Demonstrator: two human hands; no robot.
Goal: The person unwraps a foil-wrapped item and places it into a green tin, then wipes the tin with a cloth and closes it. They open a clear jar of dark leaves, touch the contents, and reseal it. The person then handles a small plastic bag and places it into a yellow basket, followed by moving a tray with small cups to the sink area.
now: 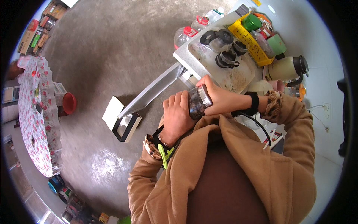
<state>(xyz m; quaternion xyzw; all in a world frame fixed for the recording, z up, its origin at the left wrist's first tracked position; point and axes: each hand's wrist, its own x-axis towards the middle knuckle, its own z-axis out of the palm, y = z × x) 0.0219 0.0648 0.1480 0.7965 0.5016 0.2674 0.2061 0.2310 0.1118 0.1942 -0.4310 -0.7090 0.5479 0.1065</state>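
Observation:
A clear jar (196, 104) with a silver screw lid and dark contents is held tilted close to my chest. My left hand (179, 113) is wrapped around the jar's body, and my right hand (222, 96) grips the metal lid, thumb on one side and fingers on the other. Just past the jar, on a white counter, lies a stained tray (237, 79) bearing a dark-lidded glass pot (221, 41) and small dark-handled glass cups (227, 59). An open cabinet door (152, 89) juts out below the counter.
On the counter stand a yellow basket (249, 42) of containers and a cream thermos jug (285, 68). Large plastic bottles (183, 36) stand beside it on the floor. An open box (127, 127) lies under the door's end. A table with a floral cloth (36, 117) is at the left.

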